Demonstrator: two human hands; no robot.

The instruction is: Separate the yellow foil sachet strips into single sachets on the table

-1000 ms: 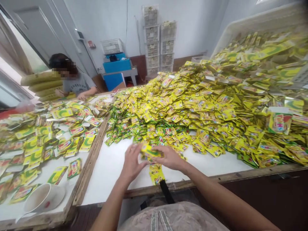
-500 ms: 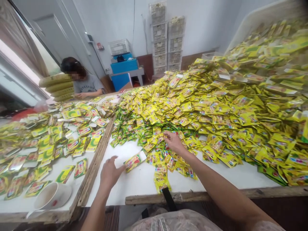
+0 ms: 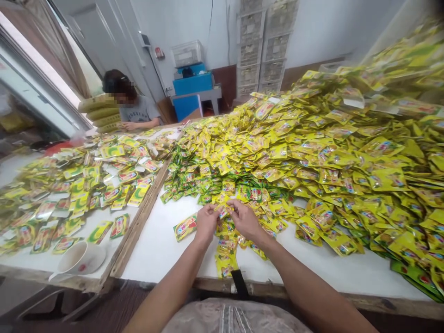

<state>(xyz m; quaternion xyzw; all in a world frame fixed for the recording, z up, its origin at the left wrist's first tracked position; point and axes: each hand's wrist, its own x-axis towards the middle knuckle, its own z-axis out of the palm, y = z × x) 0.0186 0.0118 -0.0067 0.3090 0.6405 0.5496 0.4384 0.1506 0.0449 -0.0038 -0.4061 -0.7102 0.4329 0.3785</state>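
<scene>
My left hand (image 3: 207,222) and my right hand (image 3: 244,219) are close together at the near edge of a large heap of yellow packets (image 3: 274,138). Between them is a small yellow packet (image 3: 222,210), pinched by the fingers of both. Just left of my left hand a yellow box with red fruit pictures (image 3: 186,227) lies flat on the white tabletop (image 3: 152,245). Green packets (image 3: 180,178) lie along the left foot of the heap. A few yellow packets (image 3: 226,259) trail down toward the table's front edge.
A wooden strip (image 3: 138,226) divides the table. Left of it lie many yellow boxes (image 3: 79,189) and a white cup (image 3: 81,259). A person (image 3: 138,111) sits at the far left side. Stacked crates (image 3: 249,51) and blue boxes (image 3: 193,85) stand by the wall.
My left hand has moved right, away from the box, and its fingers have closed on the packet beside my right hand. The camera view has shifted slightly.
</scene>
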